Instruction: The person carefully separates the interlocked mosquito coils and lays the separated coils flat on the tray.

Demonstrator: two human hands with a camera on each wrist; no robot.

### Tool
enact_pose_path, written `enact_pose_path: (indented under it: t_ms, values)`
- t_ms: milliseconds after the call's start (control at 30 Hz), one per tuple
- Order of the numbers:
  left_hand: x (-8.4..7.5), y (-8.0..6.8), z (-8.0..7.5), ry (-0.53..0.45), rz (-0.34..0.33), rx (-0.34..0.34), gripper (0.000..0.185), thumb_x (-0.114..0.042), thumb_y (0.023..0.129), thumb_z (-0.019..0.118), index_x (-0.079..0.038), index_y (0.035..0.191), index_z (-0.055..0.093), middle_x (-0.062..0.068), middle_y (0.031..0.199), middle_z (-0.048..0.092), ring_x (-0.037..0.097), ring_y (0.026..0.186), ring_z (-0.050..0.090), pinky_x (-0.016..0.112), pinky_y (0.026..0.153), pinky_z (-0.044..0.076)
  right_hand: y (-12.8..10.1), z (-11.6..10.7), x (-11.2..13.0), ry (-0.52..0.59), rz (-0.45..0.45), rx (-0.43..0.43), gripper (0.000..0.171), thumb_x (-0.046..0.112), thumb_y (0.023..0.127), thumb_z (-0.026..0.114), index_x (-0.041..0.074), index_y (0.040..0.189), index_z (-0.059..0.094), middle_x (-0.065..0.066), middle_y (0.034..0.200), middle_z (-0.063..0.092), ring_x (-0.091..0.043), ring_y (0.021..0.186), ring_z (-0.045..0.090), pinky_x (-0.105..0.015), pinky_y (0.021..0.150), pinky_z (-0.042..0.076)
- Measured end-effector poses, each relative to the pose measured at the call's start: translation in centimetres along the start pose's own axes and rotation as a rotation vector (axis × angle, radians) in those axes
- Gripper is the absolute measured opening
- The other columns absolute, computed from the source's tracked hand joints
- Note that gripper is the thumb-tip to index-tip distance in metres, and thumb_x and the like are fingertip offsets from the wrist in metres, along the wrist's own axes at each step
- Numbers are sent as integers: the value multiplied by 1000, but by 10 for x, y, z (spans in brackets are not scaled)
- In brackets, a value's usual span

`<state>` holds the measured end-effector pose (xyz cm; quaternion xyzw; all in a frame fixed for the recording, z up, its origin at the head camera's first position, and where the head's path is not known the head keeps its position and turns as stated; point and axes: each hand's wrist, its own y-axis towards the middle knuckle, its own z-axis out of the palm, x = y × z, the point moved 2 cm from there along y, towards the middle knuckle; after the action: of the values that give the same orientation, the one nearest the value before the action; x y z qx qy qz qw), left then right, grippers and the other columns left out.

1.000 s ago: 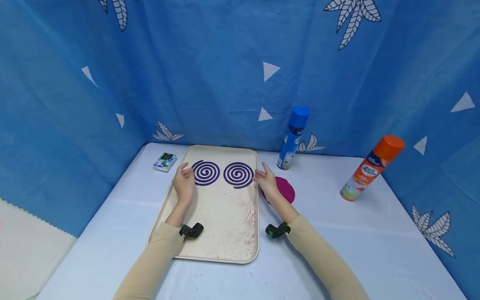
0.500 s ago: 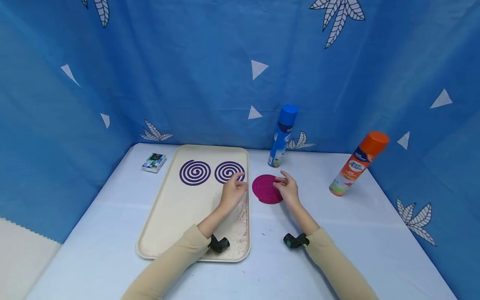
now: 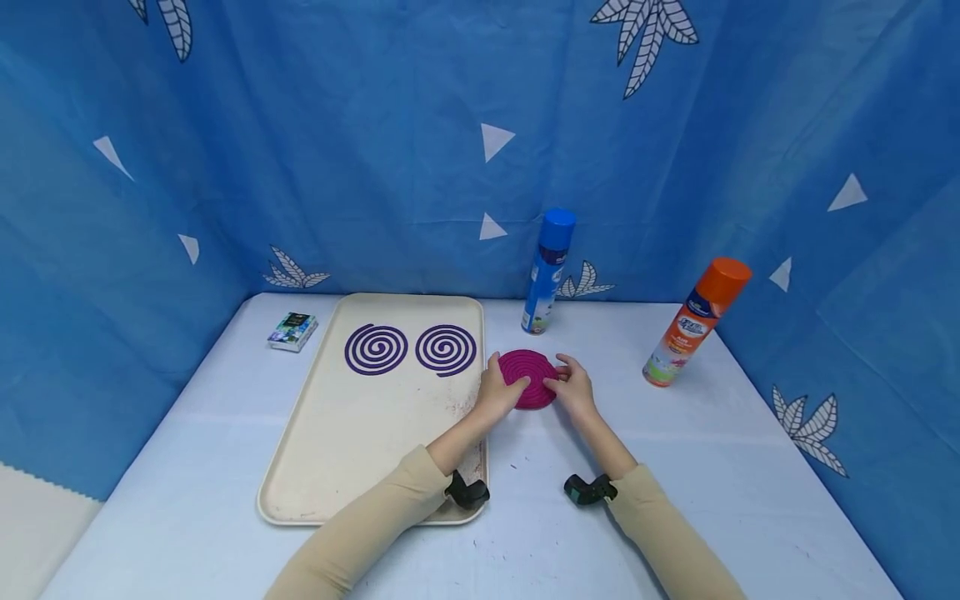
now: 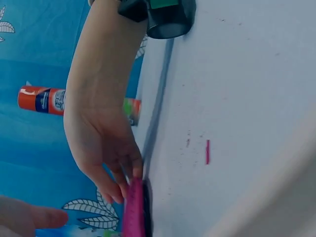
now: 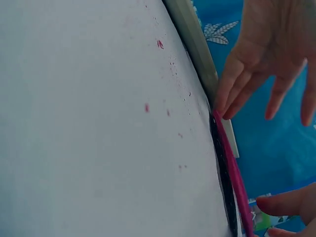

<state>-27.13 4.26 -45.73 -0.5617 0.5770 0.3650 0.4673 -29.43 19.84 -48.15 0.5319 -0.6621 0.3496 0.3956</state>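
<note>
A magenta mosquito coil (image 3: 528, 367) lies flat on the table, just right of the tray. My left hand (image 3: 501, 390) is at its left and near side, the thumb reaching over the coil. In the right wrist view, straight fingers of that left hand (image 5: 266, 64) touch the coil's edge. My right hand (image 3: 574, 390) is at the coil's right edge; in the left wrist view its fingertips touch the rim. Neither hand visibly grips it. Two purple coils (image 3: 377, 349) lie side by side on the beige tray (image 3: 360, 467).
Behind the magenta coil stands a blue spray can (image 3: 546, 273). An orange-capped spray can (image 3: 690, 327) stands farther right. A small box (image 3: 292, 332) lies left of the tray. Blue curtain (image 3: 390, 150) hangs behind the white table (image 3: 675, 450), where magenta crumbs lie.
My left hand has moved right from beside the purple coils, across the tray, to the magenta coil. My right hand has shifted to the coil's right edge. The head view has turned slightly right.
</note>
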Motion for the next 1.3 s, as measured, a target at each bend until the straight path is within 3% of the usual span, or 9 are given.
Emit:
enact_pose_path:
  t_ms: [167, 300, 367, 533, 767, 900, 1100, 1167, 1300]
  values:
    - [9, 0, -7, -93, 14, -97, 62, -11, 91, 56, 1, 145, 29, 31, 141, 41, 42, 132, 42, 50, 108, 39, -1, -6, 4, 241, 111, -14, 57, -9, 86, 59, 0, 140, 41, -16, 112, 47, -11, 80, 54, -10, 61, 46]
    - [13, 2, -22, -196, 82, -199, 53, 0, 86, 60, 4, 136, 42, 30, 123, 58, 37, 113, 59, 38, 93, 53, -7, -11, 16, 423, 165, -10, 59, -5, 87, 61, 7, 142, 41, -9, 112, 46, -2, 68, 54, -11, 60, 50]
    - [14, 3, -34, -262, 103, -219, 50, 3, 84, 62, 3, 131, 47, 28, 114, 64, 33, 103, 64, 31, 86, 56, -11, -12, 24, 484, 163, -1, 59, -4, 88, 61, 9, 142, 41, -6, 111, 46, -2, 70, 56, -11, 64, 52]
    - [17, 0, -67, -349, 95, -186, 47, 0, 83, 68, 1, 128, 52, 24, 105, 68, 12, 83, 68, 20, 75, 56, -28, -8, 49, 582, 130, 40, 51, -5, 91, 56, 8, 139, 44, -2, 105, 49, -2, 73, 59, -14, 67, 54]
    - [23, -15, -104, -312, 50, -92, 51, -1, 82, 70, -3, 130, 52, 18, 103, 69, 1, 75, 66, 19, 77, 55, -47, 3, 69, 579, 129, 118, 48, -4, 93, 52, 7, 139, 43, 0, 100, 55, -2, 69, 61, -15, 64, 55]
    - [22, -24, -119, -300, 92, -29, 51, -1, 83, 69, -4, 130, 51, 18, 105, 66, 1, 77, 66, 18, 77, 55, -51, 9, 73, 622, 145, 157, 49, -2, 94, 52, 5, 140, 38, 4, 87, 62, -3, 69, 64, -17, 65, 56]
    - [21, -32, -140, -298, 179, -16, 50, -1, 85, 67, -3, 131, 48, 7, 98, 66, 1, 76, 64, 16, 76, 55, -56, 19, 76, 593, 170, 214, 50, 1, 92, 57, 4, 140, 40, 8, 75, 68, -4, 68, 67, -21, 67, 58]
    - [23, -32, -146, -353, 136, -5, 52, -1, 86, 66, -2, 134, 45, -2, 92, 68, 0, 76, 65, 14, 74, 54, -58, 20, 76, 568, 164, 231, 49, 2, 91, 59, 5, 138, 44, 8, 74, 69, -4, 67, 67, -20, 68, 58]
    - [27, -32, -153, -523, -32, 58, 56, 1, 90, 60, -3, 140, 37, -13, 82, 67, -2, 71, 62, 12, 66, 49, -61, 23, 77, 545, 99, 274, 50, 1, 90, 60, 7, 138, 47, 11, 73, 70, -3, 67, 67, -19, 69, 57]
